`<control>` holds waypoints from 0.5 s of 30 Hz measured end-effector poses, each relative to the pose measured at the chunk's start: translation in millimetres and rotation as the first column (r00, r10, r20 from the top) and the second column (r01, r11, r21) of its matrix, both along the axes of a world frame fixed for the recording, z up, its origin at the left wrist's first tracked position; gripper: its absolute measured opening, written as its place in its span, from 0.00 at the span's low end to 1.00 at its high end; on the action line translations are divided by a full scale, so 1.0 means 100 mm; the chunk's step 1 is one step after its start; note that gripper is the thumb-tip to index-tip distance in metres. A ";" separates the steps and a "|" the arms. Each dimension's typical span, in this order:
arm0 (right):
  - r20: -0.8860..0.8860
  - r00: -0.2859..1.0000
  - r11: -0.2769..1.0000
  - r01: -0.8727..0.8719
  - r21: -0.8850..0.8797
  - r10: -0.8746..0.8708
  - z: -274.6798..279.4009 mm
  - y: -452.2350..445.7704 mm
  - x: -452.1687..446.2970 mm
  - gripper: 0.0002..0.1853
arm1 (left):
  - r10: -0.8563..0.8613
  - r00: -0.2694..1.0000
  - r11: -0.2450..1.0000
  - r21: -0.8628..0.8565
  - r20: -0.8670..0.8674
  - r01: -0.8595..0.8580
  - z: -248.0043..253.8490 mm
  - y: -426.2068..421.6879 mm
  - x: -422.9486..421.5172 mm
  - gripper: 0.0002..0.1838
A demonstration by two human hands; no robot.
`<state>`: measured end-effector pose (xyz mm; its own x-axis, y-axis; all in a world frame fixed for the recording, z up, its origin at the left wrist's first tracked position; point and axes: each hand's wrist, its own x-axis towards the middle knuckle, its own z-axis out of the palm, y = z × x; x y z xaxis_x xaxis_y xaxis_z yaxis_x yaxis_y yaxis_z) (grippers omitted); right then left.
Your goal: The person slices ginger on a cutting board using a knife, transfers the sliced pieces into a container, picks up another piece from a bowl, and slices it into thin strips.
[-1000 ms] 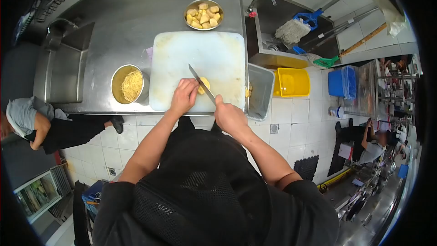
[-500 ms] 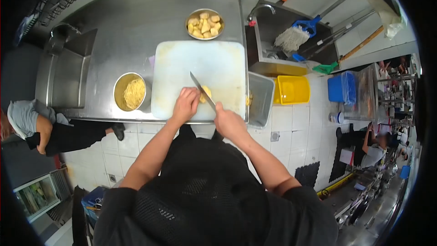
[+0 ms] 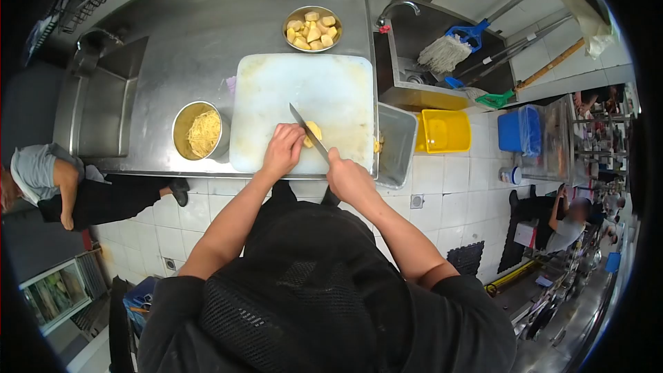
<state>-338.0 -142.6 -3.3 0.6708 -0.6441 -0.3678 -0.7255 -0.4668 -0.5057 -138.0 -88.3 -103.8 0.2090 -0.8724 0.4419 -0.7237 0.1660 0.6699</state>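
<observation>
On the white cutting board [image 3: 276,86], my right hand [image 3: 347,177] grips the handle of a kitchen knife [image 3: 304,126]. Its blade points up and to the left, against a pale yellow peeled piece [image 3: 314,128] of what looks like a root or tuber. My left hand [image 3: 282,150] is closed at the left of the blade, its curled fingertips on that piece and partly hiding it. Beyond the board, a metal bowl [image 3: 284,26] holds several peeled yellow chunks [image 3: 314,30]. Left of the board stands a metal pot [image 3: 224,139] of thin yellow shreds [image 3: 204,133].
A grey bin [image 3: 397,159] with scraps sits against the counter's right edge, beside a yellow tub [image 3: 445,131]. Sinks lie at both sides; a mop [image 3: 444,53] rests in the right one. One person [image 3: 41,173] stands at left, another [image 3: 570,228] at far right.
The view has shifted slightly, so the board, bowl and pot appear a little higher. Both hands keep nearly the same position at the knife and piece. The person at left has lowered an arm.
</observation>
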 end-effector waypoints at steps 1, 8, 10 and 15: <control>-0.006 1.000 1.000 -0.001 0.004 0.001 0.15 0.01 -0.05 0.12 | 0.001 1.000 1.000 0.004 -0.006 -0.001 0.02 0.00 -0.01 0.07; -0.058 0.998 1.000 -0.009 0.019 0.010 -0.21 0.06 0.05 0.12 | 0.001 1.000 1.000 0.018 0.008 -0.001 -0.05 0.00 0.02 0.06; -0.012 1.000 1.000 0.007 -0.013 -0.008 -0.30 -0.01 0.13 0.12 | 0.011 1.000 1.000 0.013 0.012 -0.011 -0.03 -0.02 0.03 0.06; -0.079 0.997 0.999 0.021 0.027 -0.019 -0.03 -0.02 0.10 0.14 | -0.017 0.996 1.000 0.023 -0.082 0.019 0.00 0.04 0.07 0.07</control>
<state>-328.3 -145.0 -6.2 0.6261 -0.6459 -0.4368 -0.7726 -0.4382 -0.4594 -130.6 -84.5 -103.9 0.2280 -0.8865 0.4026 -0.6630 0.1614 0.7310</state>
